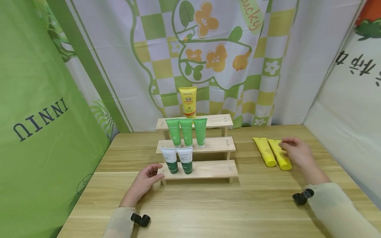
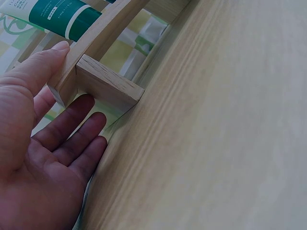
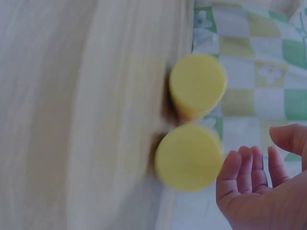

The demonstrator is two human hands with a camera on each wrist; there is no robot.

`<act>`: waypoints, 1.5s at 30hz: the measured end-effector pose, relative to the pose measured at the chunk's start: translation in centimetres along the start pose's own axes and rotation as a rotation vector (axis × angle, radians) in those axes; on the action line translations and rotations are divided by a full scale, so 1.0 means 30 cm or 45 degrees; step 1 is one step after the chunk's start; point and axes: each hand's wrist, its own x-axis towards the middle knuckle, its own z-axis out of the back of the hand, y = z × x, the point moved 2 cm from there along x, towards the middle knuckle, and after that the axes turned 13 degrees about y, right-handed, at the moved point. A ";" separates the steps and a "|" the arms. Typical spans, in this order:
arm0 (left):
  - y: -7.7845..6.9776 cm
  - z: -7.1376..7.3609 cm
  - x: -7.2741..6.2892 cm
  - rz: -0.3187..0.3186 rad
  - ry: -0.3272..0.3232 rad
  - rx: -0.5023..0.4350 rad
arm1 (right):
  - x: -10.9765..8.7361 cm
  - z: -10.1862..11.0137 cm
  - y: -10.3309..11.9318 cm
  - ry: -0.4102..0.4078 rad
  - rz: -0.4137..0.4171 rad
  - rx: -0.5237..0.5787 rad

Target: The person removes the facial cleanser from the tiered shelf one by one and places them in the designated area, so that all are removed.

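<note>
My left hand is at the left end of the lowest step of a wooden display stand. Its thumb and index finger straddle the board's end; the other fingers lie loosely below. Two white-and-green tubes stand on that step, three green tubes on the middle one, one yellow tube on top. At right, my right hand hovers by two yellow tubes lying on the table. In the right wrist view, its fingers are relaxed beside the nearer tube's yellow cap, holding nothing.
The wooden table runs back to a patterned curtain. A green cloth hangs at the left and a white one with lettering at the right. Each wrist carries a small black camera.
</note>
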 end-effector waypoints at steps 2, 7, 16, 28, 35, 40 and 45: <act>-0.001 0.003 0.001 0.003 0.001 -0.001 | -0.001 -0.017 0.030 0.007 0.057 0.012; -0.055 0.000 -0.019 0.001 0.013 -0.021 | 0.003 -0.070 0.103 0.037 0.188 0.039; -0.107 -0.002 -0.044 -0.015 0.034 -0.009 | 0.004 -0.151 0.211 0.118 0.330 0.072; -0.074 0.009 -0.034 -0.025 0.029 -0.032 | 0.051 -0.282 0.381 0.170 0.470 0.136; 0.012 0.015 0.000 -0.035 0.005 -0.028 | 0.093 -0.360 0.484 0.249 0.562 0.221; 0.015 0.015 0.003 -0.043 0.007 -0.036 | 0.124 -0.416 0.561 0.301 0.643 0.344; 0.019 0.010 0.011 -0.025 0.009 -0.034 | 0.140 -0.462 0.633 0.338 0.713 0.379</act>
